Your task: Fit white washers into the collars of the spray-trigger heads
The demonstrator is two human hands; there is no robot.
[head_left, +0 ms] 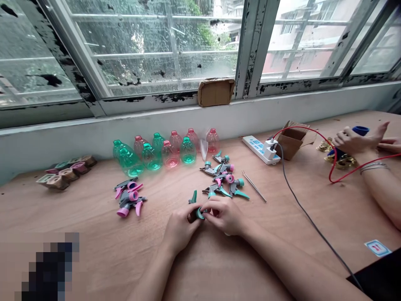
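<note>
Between both hands, low over the table, is a spray bottle trigger head [199, 213] with a teal collar and a teal lever. My left hand [181, 225] is closed around its body. The fingers of my right hand [224, 214] pinch at the collar's opening; whether they hold a small part there is hidden. Just beyond my hands lies a pile of grey trigger heads [223, 173] with teal and pink parts. Pink-levered trigger heads [130, 197] lie in a smaller group to the left. A pair of metal tweezers [254, 187] rests right of the pile.
Green and red clear bottles [152, 156] stand by the wall. Small containers [65, 173] sit far left. A white power strip [261, 149] with a grey cable and red wire lies right, by an open cardboard box [290, 142]. Another person's hand [355, 140] is beside a blue object [361, 130].
</note>
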